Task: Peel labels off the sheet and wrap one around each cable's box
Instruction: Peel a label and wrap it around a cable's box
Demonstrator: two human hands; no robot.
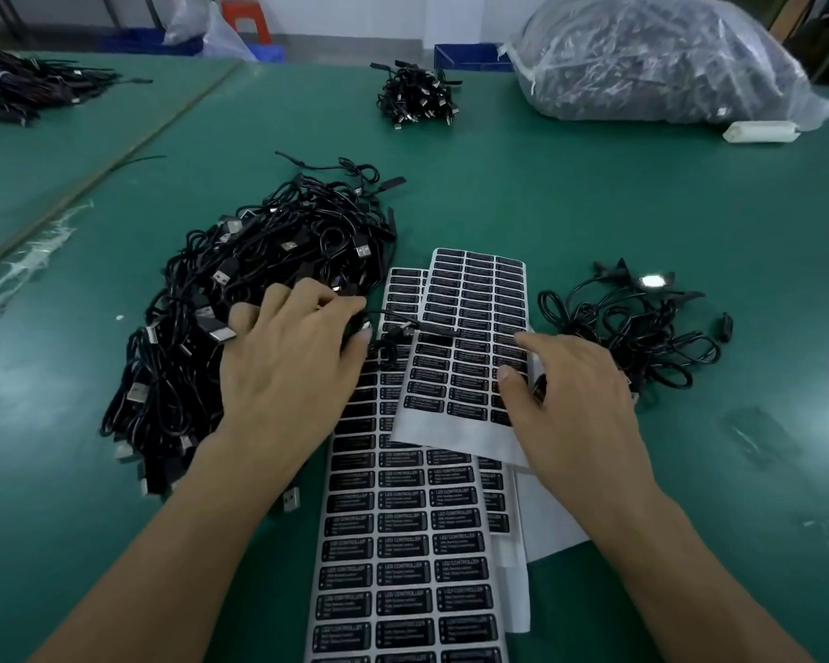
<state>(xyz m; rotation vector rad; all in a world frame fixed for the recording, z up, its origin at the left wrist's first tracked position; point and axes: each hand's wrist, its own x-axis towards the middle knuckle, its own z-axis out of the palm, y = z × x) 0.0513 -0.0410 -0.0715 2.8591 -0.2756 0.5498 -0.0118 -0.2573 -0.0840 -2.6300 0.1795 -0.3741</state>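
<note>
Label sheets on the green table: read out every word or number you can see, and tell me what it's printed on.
"LED CONTROLLER": heading on each black label of the front label sheet.
"LED CONTROLLER": fainter, on the lower labels of the upper label sheet.
Smaller lines under each heading: too small and blurred to read.
USB plugs and plastic bag: no readable text.

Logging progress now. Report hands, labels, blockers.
Left hand pinches cable from pile. Right hand on top label sheet, grip unclear. Cable end lies on that sheet.
</note>
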